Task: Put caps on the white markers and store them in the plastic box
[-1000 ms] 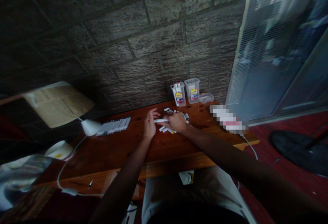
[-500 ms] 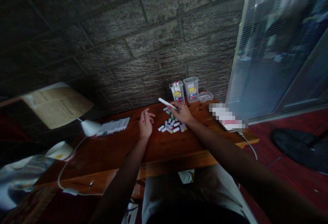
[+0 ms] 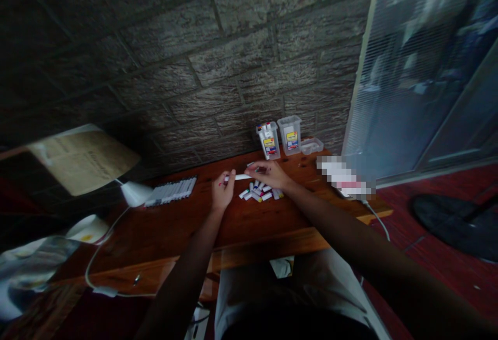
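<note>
A white marker lies level between my two hands above the table. My left hand is closed on its left end, thumb on top. My right hand grips the other end, its fingers hiding that part. Just below my right hand is a pile of marker caps, white with coloured ends, partly covered by the hand. Left of my hands, a row of white markers lies side by side on the wooden table.
Behind the pile stand a clear box with several markers and another clear box, a clear lid beside them. A lamp with a paper shade is at left, near a paper cup. A blurred white object lies at right.
The marker has come down and left in my right hand and turned level. My left hand has closed from open fingers onto its left end.
</note>
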`<state>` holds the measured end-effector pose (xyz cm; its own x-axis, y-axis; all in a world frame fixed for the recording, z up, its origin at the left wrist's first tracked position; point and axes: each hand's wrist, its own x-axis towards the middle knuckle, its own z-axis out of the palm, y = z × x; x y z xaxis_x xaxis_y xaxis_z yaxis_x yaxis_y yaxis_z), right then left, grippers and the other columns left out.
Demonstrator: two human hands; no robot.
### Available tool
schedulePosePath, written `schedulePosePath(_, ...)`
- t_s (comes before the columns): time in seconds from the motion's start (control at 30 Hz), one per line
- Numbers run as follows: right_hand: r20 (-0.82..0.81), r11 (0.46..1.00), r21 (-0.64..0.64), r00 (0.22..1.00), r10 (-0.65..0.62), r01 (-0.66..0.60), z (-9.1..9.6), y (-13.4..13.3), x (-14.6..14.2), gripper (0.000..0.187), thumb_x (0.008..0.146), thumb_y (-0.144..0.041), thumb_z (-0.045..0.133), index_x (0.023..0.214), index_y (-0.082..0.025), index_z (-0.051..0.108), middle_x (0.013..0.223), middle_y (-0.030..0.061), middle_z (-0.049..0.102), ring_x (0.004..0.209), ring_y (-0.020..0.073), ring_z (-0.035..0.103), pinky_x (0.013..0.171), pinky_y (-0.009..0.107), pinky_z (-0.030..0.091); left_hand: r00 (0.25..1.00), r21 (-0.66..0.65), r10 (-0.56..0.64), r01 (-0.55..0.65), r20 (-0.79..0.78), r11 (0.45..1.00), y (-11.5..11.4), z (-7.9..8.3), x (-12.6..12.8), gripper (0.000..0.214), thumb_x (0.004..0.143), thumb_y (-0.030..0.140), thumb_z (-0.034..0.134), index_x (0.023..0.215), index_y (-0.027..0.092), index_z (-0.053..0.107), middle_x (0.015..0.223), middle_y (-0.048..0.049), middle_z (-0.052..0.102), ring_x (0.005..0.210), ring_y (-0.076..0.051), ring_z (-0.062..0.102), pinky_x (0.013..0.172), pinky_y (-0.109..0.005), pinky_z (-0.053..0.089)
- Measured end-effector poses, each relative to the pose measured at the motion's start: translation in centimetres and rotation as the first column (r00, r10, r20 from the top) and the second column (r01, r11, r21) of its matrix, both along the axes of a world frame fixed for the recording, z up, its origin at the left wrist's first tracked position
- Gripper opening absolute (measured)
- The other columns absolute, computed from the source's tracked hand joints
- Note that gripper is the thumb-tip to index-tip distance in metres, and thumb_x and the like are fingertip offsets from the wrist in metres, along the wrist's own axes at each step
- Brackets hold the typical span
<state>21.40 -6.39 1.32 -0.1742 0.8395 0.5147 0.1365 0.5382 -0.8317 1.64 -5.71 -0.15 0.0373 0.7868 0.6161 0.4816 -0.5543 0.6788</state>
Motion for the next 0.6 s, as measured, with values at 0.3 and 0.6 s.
schedulePosePath(0.3,-0.164,0.946,-0.320,0.986,0.004,-0.057,0.7,0.5,0.4,0.075,0.086,-0.076,0.029,0.078,-0.017,0.074,0.072,0.0065,0.069,0.043,0.0076,0.050,0.038,0.021,0.029,0.994,-0.049,-0.050,0.046,-0.092,0.998,-0.1,-0.1,-0.1,0.042,0.093,0.049,0.045,0.065,0.018,0.054,0.055,0.0030,0.047,0.054,-0.011,0.046,0.054,-0.022,0.035)
schedulePosePath(0.6,0.376,0.986,0.166,0.923,-0.087,0.025,0.0,-0.2,0.5,0.051,0.087,-0.060,0.053,0.067,-0.015,0.069,0.055,-0.0003,0.059,0.052,0.0089,0.049,0.053,0.023,0.030,0.998,0.013,-0.034,0.035,-0.046,0.999,-0.1,0.1,0.1,0.031,0.092,0.046,0.049,0.078,0.019,0.054,0.067,0.0018,0.055,0.063,-0.012,0.052,0.061,-0.022,0.040)
